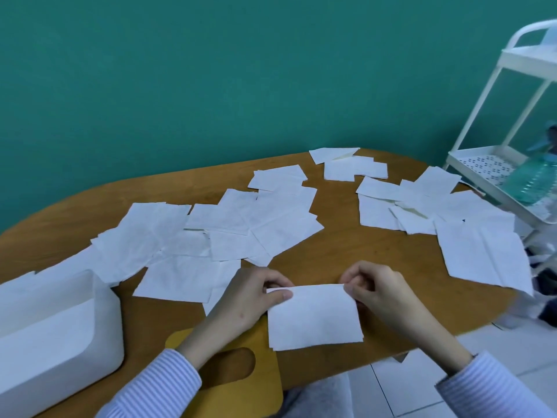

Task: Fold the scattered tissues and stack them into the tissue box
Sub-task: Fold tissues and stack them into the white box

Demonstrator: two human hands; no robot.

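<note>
I see left hand (256,292) and right hand (369,286) each with a pinch grip on the folded tissue's (313,316) top corners at the table's (340,245) near edge — uneven pull could skew the fold or tear it.

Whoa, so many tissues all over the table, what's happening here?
A person is folding tissues one at a time. Both hands, left hand and right hand, pinch the top corners of a white folded tissue at the near edge of the round wooden table. Many flat white tissues lie scattered across the table beyond it. The white rectangular tissue box stands open at the left, and its yellow wooden lid with an oval slot lies beside it.
</note>
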